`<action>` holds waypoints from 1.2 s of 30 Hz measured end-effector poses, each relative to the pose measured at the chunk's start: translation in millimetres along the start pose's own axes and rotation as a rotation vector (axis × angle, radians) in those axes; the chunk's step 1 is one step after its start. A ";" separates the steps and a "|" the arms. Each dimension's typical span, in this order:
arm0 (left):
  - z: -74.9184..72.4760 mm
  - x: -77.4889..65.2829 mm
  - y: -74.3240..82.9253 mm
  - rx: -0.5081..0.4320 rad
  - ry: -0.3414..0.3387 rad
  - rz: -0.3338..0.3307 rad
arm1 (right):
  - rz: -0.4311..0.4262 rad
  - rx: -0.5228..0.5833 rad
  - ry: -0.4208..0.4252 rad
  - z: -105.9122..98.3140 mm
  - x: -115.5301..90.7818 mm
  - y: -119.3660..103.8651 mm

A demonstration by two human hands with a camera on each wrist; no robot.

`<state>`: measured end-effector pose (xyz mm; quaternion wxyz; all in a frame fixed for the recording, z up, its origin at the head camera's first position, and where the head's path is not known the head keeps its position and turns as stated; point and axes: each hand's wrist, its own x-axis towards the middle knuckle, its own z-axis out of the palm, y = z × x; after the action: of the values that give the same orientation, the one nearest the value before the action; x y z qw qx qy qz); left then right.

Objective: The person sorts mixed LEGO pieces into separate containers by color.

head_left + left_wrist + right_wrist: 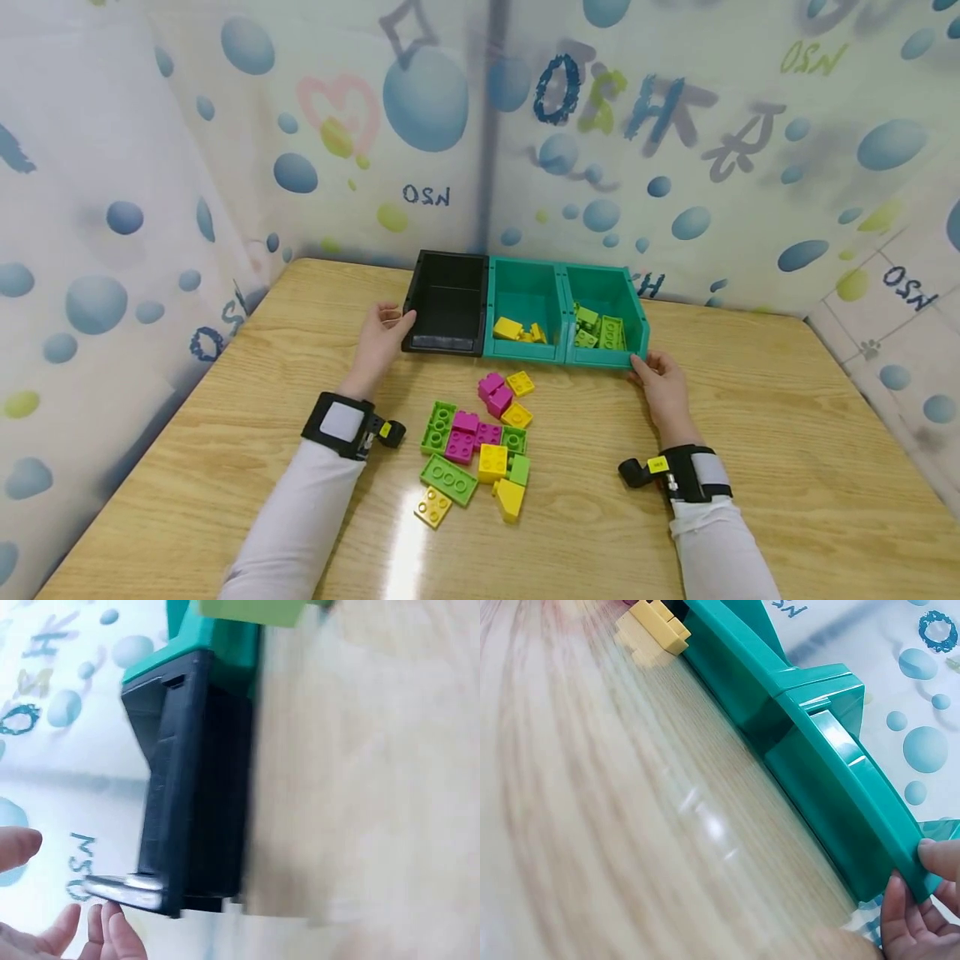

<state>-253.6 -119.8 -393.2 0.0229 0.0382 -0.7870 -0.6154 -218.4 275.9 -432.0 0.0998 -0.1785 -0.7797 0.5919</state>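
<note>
A black bin (447, 312) and two teal bins stand side by side at the back of the table. Yellow toy bricks (509, 328) lie in the middle teal bin (525, 279); green bricks (611, 332) lie in the right teal bin (600, 283). My left hand (380, 337) is at the black bin's left edge. In the left wrist view its thumb stands apart from the bin and its fingertips (124, 934) are right at the bin's corner. My right hand (662, 392) pinches the right teal bin's front corner, thumb on the rim and fingers (900, 915) beneath.
Loose magenta bricks (460, 446), green bricks (448, 479) and yellow bricks (492, 463) lie in a cluster on the wooden table (585, 517) between the forearms. A patterned curtain (450, 167) hangs close behind the bins.
</note>
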 end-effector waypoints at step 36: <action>25.6 -64.1 40.3 0.950 -0.912 0.090 | -0.017 -0.012 -0.005 -0.7 0.1 2.4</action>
<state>-193.2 -79.8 -359.6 -0.3064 -0.2533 -0.9046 -0.1539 -217.8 277.1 -434.1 0.1018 -0.1711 -0.7849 0.5867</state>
